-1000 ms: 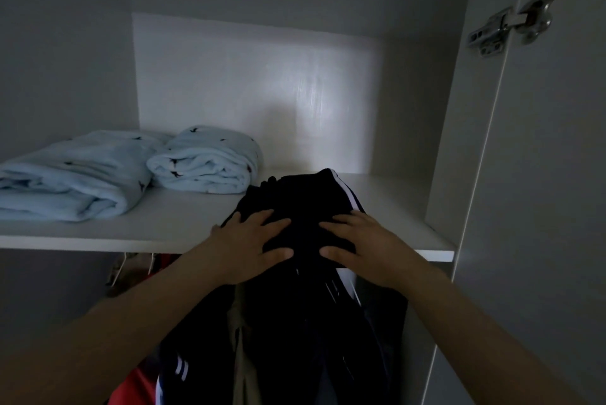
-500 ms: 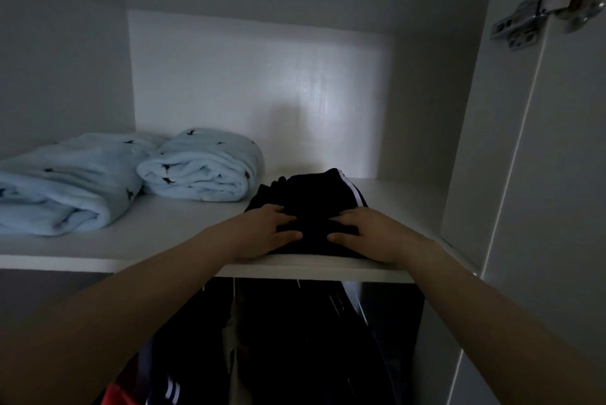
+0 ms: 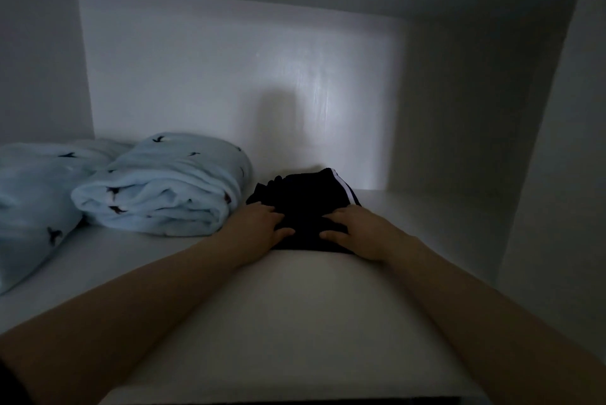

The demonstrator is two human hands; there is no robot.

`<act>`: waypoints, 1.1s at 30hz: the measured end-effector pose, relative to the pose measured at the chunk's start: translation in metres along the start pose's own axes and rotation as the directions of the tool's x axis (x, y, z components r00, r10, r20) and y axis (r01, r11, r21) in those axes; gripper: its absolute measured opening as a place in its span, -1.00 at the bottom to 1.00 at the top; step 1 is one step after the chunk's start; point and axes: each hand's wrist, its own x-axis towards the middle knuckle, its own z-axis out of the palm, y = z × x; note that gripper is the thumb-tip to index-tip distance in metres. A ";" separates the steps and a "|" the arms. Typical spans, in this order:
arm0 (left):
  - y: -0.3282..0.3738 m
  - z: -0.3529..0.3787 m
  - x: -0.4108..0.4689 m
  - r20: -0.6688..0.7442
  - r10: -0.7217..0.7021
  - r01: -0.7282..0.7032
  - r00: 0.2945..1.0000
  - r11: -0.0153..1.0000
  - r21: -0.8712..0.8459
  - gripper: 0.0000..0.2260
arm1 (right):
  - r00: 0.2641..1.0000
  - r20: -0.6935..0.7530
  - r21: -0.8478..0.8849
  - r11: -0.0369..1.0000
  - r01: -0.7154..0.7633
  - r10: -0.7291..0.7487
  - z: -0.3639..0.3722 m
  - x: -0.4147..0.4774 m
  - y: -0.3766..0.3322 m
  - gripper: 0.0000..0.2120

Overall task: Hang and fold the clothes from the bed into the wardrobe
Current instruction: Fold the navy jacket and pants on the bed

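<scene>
1. Head view: a folded black garment (image 3: 306, 199) with a white stripe lies on the white wardrobe shelf (image 3: 295, 306), far centre.
2. The left hand (image 3: 262, 228) and the right hand (image 3: 359, 231) press flat on its near edge, fingers straight.
3. Two folded pale blue fleeces (image 3: 164, 188) lie to the left.

Leftmost blue bundle (image 3: 31, 198) cut by frame edge; black garment (image 3: 305, 196) folds indistinct

No readable text, labels, brands or numbers anywhere; lighting dim
</scene>
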 end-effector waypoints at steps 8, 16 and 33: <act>-0.025 0.026 0.046 -0.066 -0.037 0.029 0.997 0.994 -0.108 -0.58 | 0.977 -0.193 0.052 0.996 -0.079 0.087 0.026 0.040 0.025 -0.49; -0.024 0.024 0.046 -0.133 -0.019 0.008 0.991 0.996 -0.084 -0.59 | 0.956 -0.274 0.036 0.995 -0.095 0.101 0.028 0.037 0.025 -0.50; 0.035 -0.048 -0.075 -0.302 -0.142 -0.023 0.943 0.875 -0.483 -0.68 | 0.849 -0.428 0.404 0.906 -0.128 0.310 -0.030 -0.063 -0.036 -0.72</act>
